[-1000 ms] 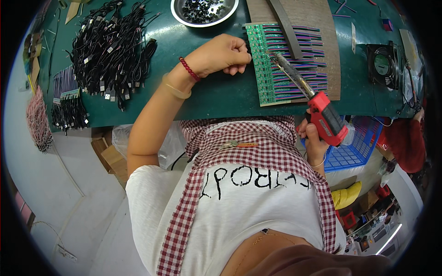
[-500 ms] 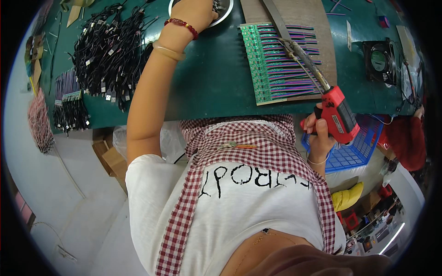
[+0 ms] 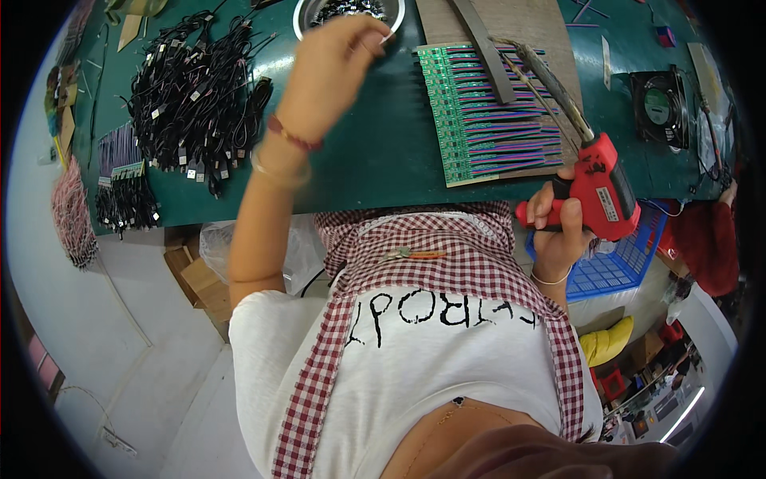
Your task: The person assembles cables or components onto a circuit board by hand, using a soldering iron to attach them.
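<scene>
My right hand [image 3: 558,227] grips a red soldering gun [image 3: 604,188] by its handle, its long dark barrel angled up and left over wires on the circuit boards. Beside the near rim of a round bowl [image 3: 300,19], my left hand [image 3: 331,76] is raised with fingers pinched; whatever they hold is too small to make out. Small black and silver parts [image 3: 349,9] lie inside the bowl. A row of green circuit boards [image 3: 444,120] has black, pink and blue wires [image 3: 511,132] running to the right. Across the upper wires extends a flat grey metal bar [image 3: 484,52].
A brown board [image 3: 550,24] lies under the circuit boards on the green table [image 3: 367,152]. Black USB cables [image 3: 191,96] are heaped at left. On the right sit a black fan [image 3: 659,110] and, below the table edge, a blue basket [image 3: 614,271]. Another person's red sleeve [image 3: 704,251] shows far right.
My left hand has come back out of the bowl toward me. The soldering gun has shifted slightly right and nearer, and its barrel is now apart from the metal bar.
</scene>
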Demonstrator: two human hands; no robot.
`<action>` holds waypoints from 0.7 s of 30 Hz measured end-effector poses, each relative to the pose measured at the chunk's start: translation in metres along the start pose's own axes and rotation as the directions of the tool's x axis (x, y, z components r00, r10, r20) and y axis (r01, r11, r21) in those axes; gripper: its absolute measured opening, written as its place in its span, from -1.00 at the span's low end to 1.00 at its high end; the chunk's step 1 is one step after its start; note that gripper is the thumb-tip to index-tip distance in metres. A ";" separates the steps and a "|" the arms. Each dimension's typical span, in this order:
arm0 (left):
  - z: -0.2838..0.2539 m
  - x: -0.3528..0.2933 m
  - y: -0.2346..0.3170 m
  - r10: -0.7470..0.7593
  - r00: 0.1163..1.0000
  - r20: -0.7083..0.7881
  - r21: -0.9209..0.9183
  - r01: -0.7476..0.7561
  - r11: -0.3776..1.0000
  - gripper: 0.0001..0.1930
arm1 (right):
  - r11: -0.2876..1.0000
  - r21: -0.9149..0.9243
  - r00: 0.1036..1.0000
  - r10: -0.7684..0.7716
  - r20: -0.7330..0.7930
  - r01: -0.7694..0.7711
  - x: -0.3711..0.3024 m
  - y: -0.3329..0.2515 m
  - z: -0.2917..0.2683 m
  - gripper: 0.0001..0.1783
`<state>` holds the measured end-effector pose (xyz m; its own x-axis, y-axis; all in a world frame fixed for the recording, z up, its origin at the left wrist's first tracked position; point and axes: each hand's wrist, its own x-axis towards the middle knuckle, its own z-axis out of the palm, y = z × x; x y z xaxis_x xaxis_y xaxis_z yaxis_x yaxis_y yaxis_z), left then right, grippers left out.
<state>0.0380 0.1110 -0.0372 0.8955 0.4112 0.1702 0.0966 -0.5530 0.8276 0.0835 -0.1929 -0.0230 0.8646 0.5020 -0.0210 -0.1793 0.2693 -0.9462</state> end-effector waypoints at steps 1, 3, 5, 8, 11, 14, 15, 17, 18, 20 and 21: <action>0.008 -0.012 0.012 -0.006 0.997 0.079 -0.067 0.011 0.998 -0.86 | 1.000 0.001 1.000 -0.002 -0.003 0.002 0.000 0.000 0.007 -0.58; 0.024 -0.039 0.039 -0.076 0.961 0.266 -0.334 0.166 0.928 -0.86 | 0.995 0.020 0.995 0.095 -0.040 -0.094 0.001 -0.001 0.025 -0.59; 0.038 -0.060 0.061 -0.155 0.871 0.466 -0.568 0.429 0.703 -0.84 | 0.991 -0.092 0.995 0.096 -0.015 -0.097 0.006 0.000 0.043 -0.57; 0.054 -0.074 0.072 -0.178 0.820 0.544 -0.704 0.562 0.435 -0.83 | 0.978 -0.190 0.989 0.104 0.102 -0.083 0.008 0.002 0.044 -0.51; 0.055 -0.075 0.076 -0.202 0.704 0.681 -0.714 0.700 0.029 -0.91 | 0.932 -0.361 0.982 0.037 0.185 0.033 0.006 0.001 0.043 -0.53; 0.063 -0.079 0.080 -0.252 0.645 0.722 -0.688 0.709 -0.156 -0.90 | 0.923 -0.384 0.983 0.071 0.167 -0.001 0.004 -0.002 0.046 -0.65; 0.065 -0.080 0.079 -0.251 0.645 0.722 -0.688 0.709 -0.156 -0.90 | 0.923 -0.385 0.984 0.070 0.166 -0.001 0.003 -0.001 0.045 -0.65; 0.068 -0.083 0.078 -0.255 0.646 0.720 -0.690 0.706 -0.159 -0.90 | 0.895 -0.446 0.985 0.075 0.155 0.002 0.001 0.001 0.042 -0.65; 0.068 -0.085 0.078 -0.254 0.645 0.721 -0.689 0.707 -0.159 -0.90 | 0.895 -0.446 0.985 0.074 0.154 0.002 0.000 0.003 0.040 -0.65; 0.069 -0.087 0.078 -0.242 0.599 0.763 -0.645 0.730 -0.226 -0.93 | 0.731 -0.673 0.986 0.001 0.167 0.113 -0.002 0.007 0.033 -0.71; 0.069 -0.088 0.078 -0.244 0.599 0.762 -0.646 0.730 -0.224 -0.93 | 0.733 -0.671 0.986 0.000 0.168 0.114 -0.002 0.007 0.032 -0.71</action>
<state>-0.0031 -0.0180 -0.0243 0.8444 -0.1711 -0.5077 0.3516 0.8920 0.2841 0.0649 -0.1656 -0.0195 0.7739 0.6325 0.0337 0.2824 -0.2969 -0.9122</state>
